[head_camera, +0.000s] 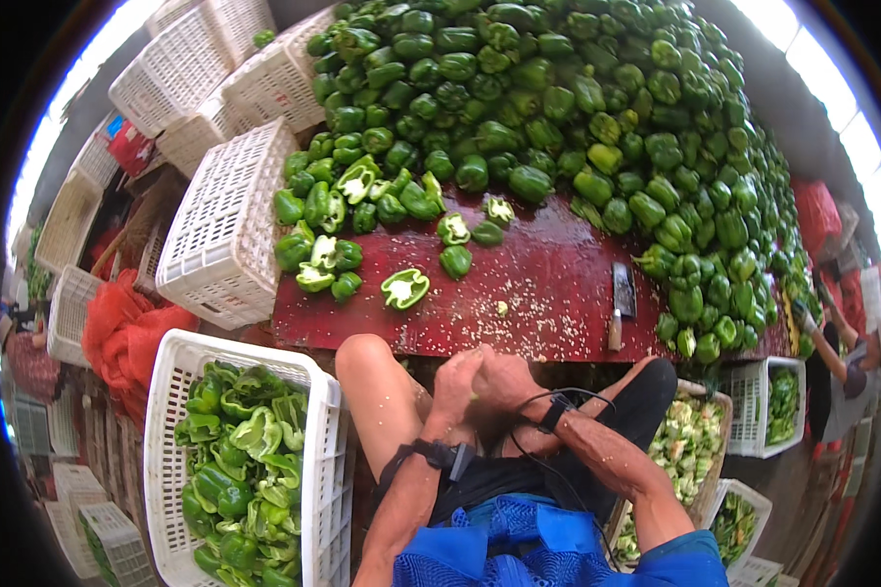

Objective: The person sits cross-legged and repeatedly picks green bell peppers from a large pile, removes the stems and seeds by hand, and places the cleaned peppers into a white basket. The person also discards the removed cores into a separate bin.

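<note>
My left hand (455, 385) and my right hand (505, 378) meet between my knees, just short of the red tabletop (543, 279). The fingers of both are curled and press together; whether something small sits between them is hidden. A cut green bell pepper half (405, 288) lies on the table beyond my left knee, its pale inside facing up. To the right rests a cleaver (623, 290) with a wooden handle pointing towards me. More opened bell peppers (323, 253) are bunched at the table's left edge. Pale seeds are scattered over the tabletop.
A heap of whole green bell peppers (528, 95) covers the table's far side. Left of me stands a white plastic crate (323, 455) of cut peppers; right, a crate of pepper cores (686, 440). Crates (220, 220) are stacked far left. A co-worker (844, 359) is at right.
</note>
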{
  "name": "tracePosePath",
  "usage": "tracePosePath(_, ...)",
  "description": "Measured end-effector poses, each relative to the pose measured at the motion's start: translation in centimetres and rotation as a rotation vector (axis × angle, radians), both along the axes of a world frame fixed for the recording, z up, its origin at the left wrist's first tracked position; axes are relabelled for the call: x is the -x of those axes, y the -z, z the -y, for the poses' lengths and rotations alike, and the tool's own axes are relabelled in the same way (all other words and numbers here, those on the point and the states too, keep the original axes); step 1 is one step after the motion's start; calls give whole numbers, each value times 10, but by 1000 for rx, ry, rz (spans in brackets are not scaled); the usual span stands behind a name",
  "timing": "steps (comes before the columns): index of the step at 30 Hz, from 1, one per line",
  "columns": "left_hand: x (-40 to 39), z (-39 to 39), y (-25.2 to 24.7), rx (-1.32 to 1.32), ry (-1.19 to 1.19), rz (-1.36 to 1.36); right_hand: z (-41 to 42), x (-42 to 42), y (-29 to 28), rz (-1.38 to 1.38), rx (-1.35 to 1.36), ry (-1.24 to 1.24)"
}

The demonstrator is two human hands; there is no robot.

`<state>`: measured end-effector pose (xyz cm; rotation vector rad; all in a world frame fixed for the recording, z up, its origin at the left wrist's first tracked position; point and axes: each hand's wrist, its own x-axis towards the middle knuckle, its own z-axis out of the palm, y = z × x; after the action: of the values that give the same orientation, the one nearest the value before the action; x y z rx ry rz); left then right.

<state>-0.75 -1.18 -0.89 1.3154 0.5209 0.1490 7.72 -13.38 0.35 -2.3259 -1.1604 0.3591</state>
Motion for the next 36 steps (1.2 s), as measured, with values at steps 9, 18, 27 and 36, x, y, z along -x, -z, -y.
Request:
tracePosePath(9,4,-10,8,552,58,121,18,-2,-2,-463,-420,284)
tracePosePath(18,12,-9,-26,909,158,380,41,-18,-43,-1488,-852,535)
tracePosePath(27,11,-3,-46,808,137,439,263,-39,-195,197,388,623)
tracePosePath(36,-3,17,-30,438,277,376,68,20,-128,-829,-432,434)
